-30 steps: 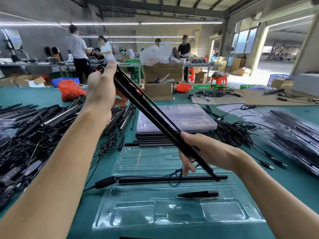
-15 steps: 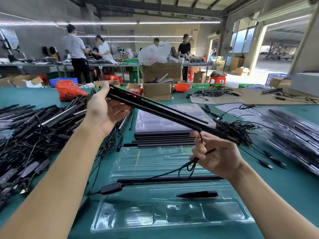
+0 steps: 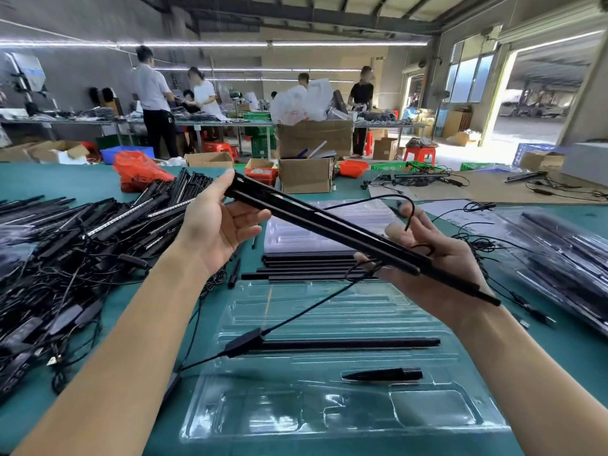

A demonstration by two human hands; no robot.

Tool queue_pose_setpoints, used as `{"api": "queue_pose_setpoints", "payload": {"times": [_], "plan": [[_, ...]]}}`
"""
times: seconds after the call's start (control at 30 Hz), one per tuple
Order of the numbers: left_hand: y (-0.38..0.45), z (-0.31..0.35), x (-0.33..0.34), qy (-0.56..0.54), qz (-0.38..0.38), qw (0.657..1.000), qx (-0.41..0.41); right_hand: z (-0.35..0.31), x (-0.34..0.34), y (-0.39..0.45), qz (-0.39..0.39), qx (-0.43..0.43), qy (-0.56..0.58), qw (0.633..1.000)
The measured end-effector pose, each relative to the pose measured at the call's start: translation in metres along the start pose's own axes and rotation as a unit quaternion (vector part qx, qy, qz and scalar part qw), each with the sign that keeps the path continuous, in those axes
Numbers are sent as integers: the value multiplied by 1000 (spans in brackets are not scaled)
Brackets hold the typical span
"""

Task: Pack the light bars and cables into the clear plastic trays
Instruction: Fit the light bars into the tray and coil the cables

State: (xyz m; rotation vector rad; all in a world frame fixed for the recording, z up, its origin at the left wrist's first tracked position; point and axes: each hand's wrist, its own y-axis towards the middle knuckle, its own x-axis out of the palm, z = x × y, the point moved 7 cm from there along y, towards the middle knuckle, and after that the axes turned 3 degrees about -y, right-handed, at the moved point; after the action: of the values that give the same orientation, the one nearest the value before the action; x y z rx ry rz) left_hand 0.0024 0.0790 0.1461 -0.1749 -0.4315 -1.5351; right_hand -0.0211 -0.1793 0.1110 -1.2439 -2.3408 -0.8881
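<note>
Both hands [image 3: 217, 225] [image 3: 437, 258] hold light bars [image 3: 329, 222] over clear tray [image 3: 329, 311].

Bright daylight from right doorway [image 3: 539, 93]; wide-angle warp, blurred edges.
</note>
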Motion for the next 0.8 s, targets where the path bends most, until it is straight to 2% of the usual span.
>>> {"api": "queue_pose_setpoints", "payload": {"times": [0.17,0.37,0.6,0.7,0.8], "plan": [[1,5,4,12,29,999,34,0,-15,-5,51,37,-56,996],[1,9,-1,-48,36,998,35,16,-32,-23,73,79,-108,988],[-2,-3,-7,-16,24,999,24,5,-34,-19,78,-12,-56,995],[0,-5,-14,46,57,996,45,4,-28,-20,8,23,-77,997],[3,-8,-21,45,72,995,43,3,-20,-24,-70,61,-86,992]]}}
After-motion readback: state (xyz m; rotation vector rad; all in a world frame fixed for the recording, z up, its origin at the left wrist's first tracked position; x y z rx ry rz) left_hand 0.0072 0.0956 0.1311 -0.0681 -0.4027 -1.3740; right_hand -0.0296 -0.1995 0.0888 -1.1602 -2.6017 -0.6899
